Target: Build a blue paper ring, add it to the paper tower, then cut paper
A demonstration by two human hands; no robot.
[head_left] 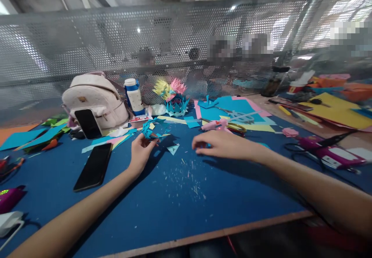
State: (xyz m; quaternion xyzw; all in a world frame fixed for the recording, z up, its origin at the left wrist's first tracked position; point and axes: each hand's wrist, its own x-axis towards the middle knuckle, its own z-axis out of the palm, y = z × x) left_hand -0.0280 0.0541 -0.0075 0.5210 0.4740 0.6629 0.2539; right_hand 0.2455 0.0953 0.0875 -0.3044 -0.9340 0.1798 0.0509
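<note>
My left hand (142,149) is closed on a blue folded-paper flower (148,129), pinching it low between thumb and fingers a little above the table. Loosely curved and apart, the fingers of my right hand (213,143) hover over the table to the right. A small bit of blue paper shows under that palm; no grip on it is visible. Just behind my right hand lies a pink glue gun (215,125). A pale blue paper triangle (173,149) rests between the hands. Behind it stands a finished paper lotus (176,105), with yellow and pink paper flowers above.
A black phone (94,167) lies left; another phone (88,123) leans on a white backpack (95,99). A bottle (134,97) stands beside it. Scissors (241,116) lie on blue sheets (229,105). A purple device (328,151) with cables sits right. Paper scraps dot the blue table (162,211).
</note>
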